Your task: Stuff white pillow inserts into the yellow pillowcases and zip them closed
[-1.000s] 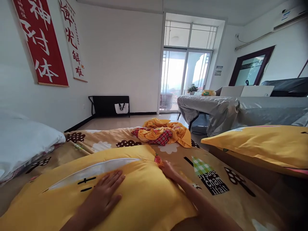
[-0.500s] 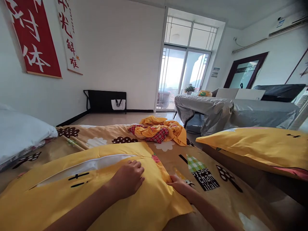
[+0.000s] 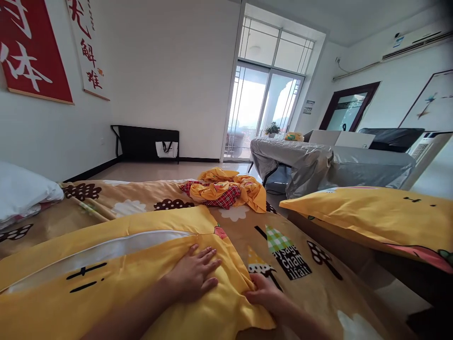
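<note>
the yellow pillow (image 3: 141,264) lies on the bed (image 3: 327,295) beneath the left hand (image 3: 196,276), spread flat on it, while the right hand (image 3: 264,293), toward three o'clock, pinches the pillow's edge, some fingertips hidden by cloth, and the pillow's eight o'clock corner is cut off.

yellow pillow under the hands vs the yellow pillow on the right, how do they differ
The near pillow has a gap in its cover showing white; the other pillow shows none. The left hand lies spread on the near pillow and the right hand holds its edge; no hand touches the other pillow. Both are yellow with black marks.
</note>
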`<action>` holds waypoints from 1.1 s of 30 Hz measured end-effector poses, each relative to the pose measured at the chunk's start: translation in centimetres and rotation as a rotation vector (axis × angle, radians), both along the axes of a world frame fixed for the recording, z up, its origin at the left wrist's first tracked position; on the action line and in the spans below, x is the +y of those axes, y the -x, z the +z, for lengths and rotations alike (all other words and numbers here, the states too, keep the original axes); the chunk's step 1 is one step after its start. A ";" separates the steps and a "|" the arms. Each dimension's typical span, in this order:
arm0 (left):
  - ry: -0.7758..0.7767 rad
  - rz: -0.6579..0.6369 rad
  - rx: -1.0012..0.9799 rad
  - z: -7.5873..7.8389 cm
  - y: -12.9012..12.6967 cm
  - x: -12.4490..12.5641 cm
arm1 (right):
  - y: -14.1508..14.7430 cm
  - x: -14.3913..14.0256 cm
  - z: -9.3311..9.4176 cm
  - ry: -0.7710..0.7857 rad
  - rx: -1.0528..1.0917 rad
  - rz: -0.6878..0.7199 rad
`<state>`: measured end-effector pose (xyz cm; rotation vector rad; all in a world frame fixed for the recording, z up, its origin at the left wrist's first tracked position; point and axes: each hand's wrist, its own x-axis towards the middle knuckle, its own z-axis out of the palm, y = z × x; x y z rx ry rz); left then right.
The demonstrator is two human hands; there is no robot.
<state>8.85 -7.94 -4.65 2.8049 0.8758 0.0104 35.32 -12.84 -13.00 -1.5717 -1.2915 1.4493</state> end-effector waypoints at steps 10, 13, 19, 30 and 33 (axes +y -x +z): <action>-0.135 0.275 -0.101 0.2 1.4 2.0 | -1.5 3.2 4.1 -0.309 -0.238 0.021; -0.151 0.281 -0.088 -1.3 2.8 2.2 | -2.4 3.0 2.5 -0.290 -0.509 0.014; -0.225 0.217 -0.124 -2.8 2.9 1.4 | -3.6 2.1 0.6 -0.304 -0.754 -0.003; -0.257 0.689 -0.159 2.3 9.8 0.6 | -2.4 -0.4 -1.4 -0.294 -1.377 -0.010; -0.087 0.734 -0.129 3.1 12.6 -0.2 | -3.3 -0.2 0.1 -0.288 -1.434 -0.010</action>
